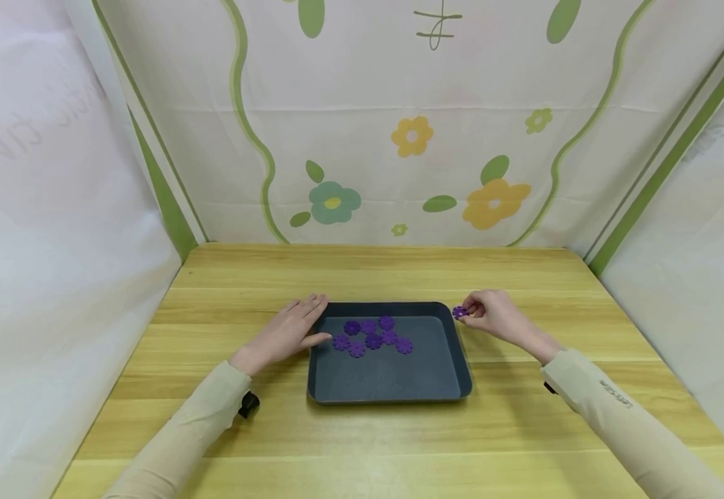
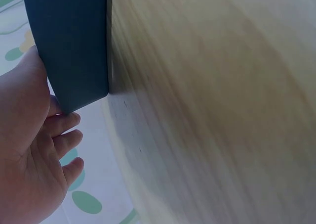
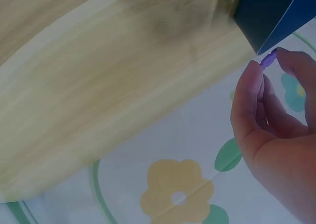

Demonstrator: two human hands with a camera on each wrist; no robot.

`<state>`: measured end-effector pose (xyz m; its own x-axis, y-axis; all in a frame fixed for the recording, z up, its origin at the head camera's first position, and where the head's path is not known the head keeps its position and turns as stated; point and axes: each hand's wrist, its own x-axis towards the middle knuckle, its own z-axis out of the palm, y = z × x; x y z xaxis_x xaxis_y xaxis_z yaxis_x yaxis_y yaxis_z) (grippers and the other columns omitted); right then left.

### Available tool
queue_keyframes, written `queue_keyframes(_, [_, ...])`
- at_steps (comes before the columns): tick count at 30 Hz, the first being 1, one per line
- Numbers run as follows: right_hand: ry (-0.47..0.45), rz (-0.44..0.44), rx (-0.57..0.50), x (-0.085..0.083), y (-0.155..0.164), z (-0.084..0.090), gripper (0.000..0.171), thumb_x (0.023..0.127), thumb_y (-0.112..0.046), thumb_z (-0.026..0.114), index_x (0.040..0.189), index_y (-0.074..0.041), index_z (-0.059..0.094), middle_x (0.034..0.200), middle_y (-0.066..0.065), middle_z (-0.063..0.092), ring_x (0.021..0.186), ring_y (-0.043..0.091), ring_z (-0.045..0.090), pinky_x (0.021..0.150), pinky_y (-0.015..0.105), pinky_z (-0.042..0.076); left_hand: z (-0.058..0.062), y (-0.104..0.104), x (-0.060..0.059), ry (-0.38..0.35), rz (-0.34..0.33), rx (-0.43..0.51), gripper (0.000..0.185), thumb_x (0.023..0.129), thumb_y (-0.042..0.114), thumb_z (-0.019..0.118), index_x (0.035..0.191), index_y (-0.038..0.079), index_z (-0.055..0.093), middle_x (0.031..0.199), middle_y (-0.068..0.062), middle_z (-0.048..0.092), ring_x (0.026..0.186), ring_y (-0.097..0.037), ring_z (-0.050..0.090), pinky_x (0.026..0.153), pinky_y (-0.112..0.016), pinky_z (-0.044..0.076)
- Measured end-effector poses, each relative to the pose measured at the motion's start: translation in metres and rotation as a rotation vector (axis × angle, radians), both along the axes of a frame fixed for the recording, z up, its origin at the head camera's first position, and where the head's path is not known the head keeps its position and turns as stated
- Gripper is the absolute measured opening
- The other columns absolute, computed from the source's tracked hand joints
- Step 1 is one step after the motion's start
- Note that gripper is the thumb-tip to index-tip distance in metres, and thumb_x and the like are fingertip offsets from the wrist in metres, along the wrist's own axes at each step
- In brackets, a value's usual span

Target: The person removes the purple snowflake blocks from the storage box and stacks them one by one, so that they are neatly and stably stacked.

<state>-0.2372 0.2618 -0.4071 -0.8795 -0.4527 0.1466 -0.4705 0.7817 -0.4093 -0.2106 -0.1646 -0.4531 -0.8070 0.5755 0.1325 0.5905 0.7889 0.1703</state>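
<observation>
A dark grey tray (image 1: 393, 378) lies on the wooden table (image 1: 362, 274) and holds several purple flower-shaped discs (image 1: 372, 336) in its far half. My left hand (image 1: 293, 329) rests flat with straight fingers against the tray's left rim; in the left wrist view the fingers (image 2: 64, 135) lie beside the tray's wall (image 2: 74, 41). My right hand (image 1: 493, 313) hovers just past the tray's far right corner and pinches one purple disc (image 1: 460, 312) between thumb and fingertips. The right wrist view shows that disc (image 3: 267, 60) edge-on next to the tray corner (image 3: 269, 14).
White cloth walls printed with flowers and green lines close in the table at the back and on both sides. Bare wood surrounds the tray on every side. Both arms wear beige sleeves.
</observation>
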Motion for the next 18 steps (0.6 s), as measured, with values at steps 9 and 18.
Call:
queue_keyframes(9, [-0.027,-0.053,0.013,0.003,0.017,-0.005,0.017,0.083,-0.009,0.077,0.092,0.004,0.071,0.079,0.009,0.071,0.067,0.010,0.062,0.060,0.020,0.052,0.001,0.000,0.001,-0.024,0.005,-0.014,0.078,0.099,0.051,0.054,0.155,0.002,0.032,0.160,-0.018,0.035,0.149,-0.033,0.034,0.122,-0.054,0.030])
queue_keyframes(18, [-0.051,-0.086,0.024,0.003,0.029,-0.010,0.015,0.084,-0.008,0.075,0.092,0.003,0.071,0.079,0.008,0.071,0.069,0.011,0.061,0.060,0.019,0.050,0.002,0.000,0.001,-0.020,0.005,-0.005,0.077,0.099,0.051,0.053,0.155,0.003,0.032,0.159,-0.017,0.035,0.149,-0.033,0.034,0.122,-0.053,0.030])
